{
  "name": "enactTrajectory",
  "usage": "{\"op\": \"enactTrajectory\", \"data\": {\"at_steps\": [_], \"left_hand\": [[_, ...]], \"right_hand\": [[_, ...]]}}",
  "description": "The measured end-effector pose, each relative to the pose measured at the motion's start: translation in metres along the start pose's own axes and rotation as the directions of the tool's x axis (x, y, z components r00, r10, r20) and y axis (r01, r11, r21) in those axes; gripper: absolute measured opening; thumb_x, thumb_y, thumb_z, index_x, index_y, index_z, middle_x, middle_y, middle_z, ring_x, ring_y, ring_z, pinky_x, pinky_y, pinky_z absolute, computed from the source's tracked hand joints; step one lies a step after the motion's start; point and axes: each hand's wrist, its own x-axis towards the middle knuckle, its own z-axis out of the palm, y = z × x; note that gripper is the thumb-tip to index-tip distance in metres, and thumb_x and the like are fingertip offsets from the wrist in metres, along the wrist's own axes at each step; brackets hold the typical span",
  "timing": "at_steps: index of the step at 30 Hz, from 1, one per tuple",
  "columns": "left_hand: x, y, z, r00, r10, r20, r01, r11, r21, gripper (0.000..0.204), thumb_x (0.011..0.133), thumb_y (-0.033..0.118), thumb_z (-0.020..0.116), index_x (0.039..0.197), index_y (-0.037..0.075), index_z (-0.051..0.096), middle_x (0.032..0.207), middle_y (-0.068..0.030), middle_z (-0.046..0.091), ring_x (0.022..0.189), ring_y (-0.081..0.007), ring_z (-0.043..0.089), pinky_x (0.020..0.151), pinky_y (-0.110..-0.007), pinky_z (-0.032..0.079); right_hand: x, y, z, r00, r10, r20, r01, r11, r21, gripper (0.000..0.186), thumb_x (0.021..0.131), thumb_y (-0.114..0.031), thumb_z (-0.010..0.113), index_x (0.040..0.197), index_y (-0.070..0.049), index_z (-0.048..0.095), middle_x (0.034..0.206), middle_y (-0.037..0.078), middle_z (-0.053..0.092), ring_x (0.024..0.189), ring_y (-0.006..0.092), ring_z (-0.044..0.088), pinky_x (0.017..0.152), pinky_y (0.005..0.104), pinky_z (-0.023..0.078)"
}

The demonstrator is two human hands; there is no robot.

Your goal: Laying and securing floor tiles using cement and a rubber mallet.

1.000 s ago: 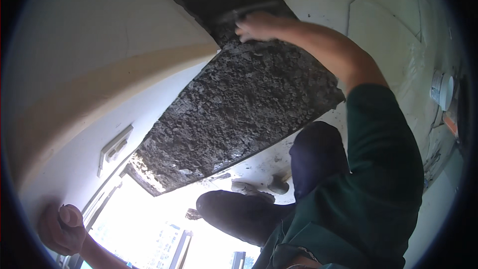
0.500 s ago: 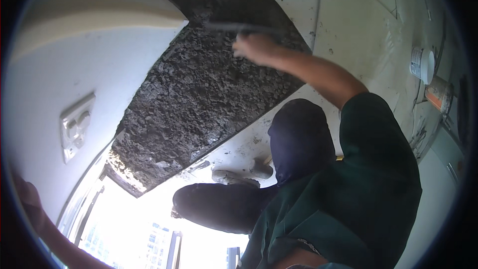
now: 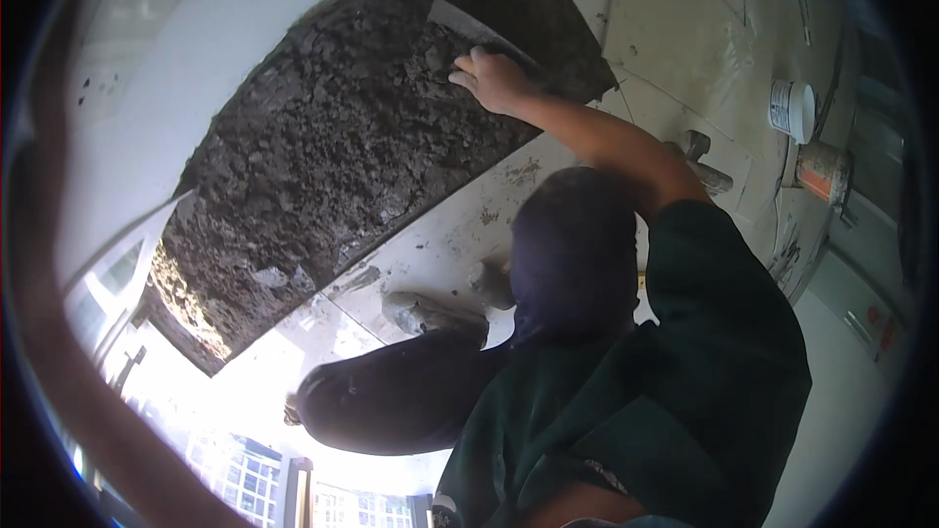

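Note:
My right hand (image 3: 499, 81) is wrapped around the handle of a flat plastering trowel (image 3: 481, 27), its long grey blade lying on dark, damp mortar (image 3: 323, 127). Most of the handle is hidden by my fingers. The mortar is crumbly near the middle and left, and smoother around the blade at the far end. Along the left rim runs my left forearm (image 3: 117, 430), reaching up beside the white wall; its hand is smeared and dark at the picture's edge, so its fingers cannot be made out.
Pale floor tiles (image 3: 430, 225) border the mortar on the near side, under my shoes (image 3: 430, 315). To the right stand a white tub (image 3: 792, 110), an orange and grey container (image 3: 824, 174) and a dirty mallet-like tool (image 3: 706, 164). A white wall (image 3: 235, 49) rises along the left.
My view has shifted, so the wall socket has moved away from its earlier place. The trowel, blurred before, now shows clearly at a different angle. My left arm reaches further up the left edge.

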Motion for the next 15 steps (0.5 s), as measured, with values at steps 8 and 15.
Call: {"op": "enactTrajectory", "data": {"at_steps": [8, 15], "left_hand": [[-0.119, 0.253, 0.085, 0.851, 0.178, 0.494, 0.332, 0.547, -0.769, 0.031, 0.084, 0.03, 0.064, 0.102, 0.005, 0.064, 0.102, -0.0134, 0.062, 0.096, -0.029, 0.059, 0.081, -0.041, 0.047], [-0.167, 0.28, 0.075, 0.937, 0.158, 0.31, 0.111, 0.71, -0.696, 0.024, 0.087, 0.019, 0.052, 0.095, 0.003, 0.068, 0.093, -0.0154, 0.061, 0.09, -0.0288, 0.06, 0.075, -0.042, 0.048]], "right_hand": [[-0.002, -0.002, -0.005, 0.978, 0.19, -0.09, -0.2, 0.972, -0.122, 0.043, 0.095, -0.05, 0.054, 0.11, -0.01, 0.061, 0.112, 0.024, 0.06, 0.105, 0.0431, 0.059, 0.085, 0.0514, 0.047], [-0.011, -0.171, 0.115, 0.981, 0.179, -0.07, -0.171, 0.979, 0.112, 0.056, 0.088, -0.05, 0.065, 0.097, 0.005, 0.059, 0.096, 0.029, 0.066, 0.096, 0.0449, 0.064, 0.08, 0.0505, 0.05]]}}
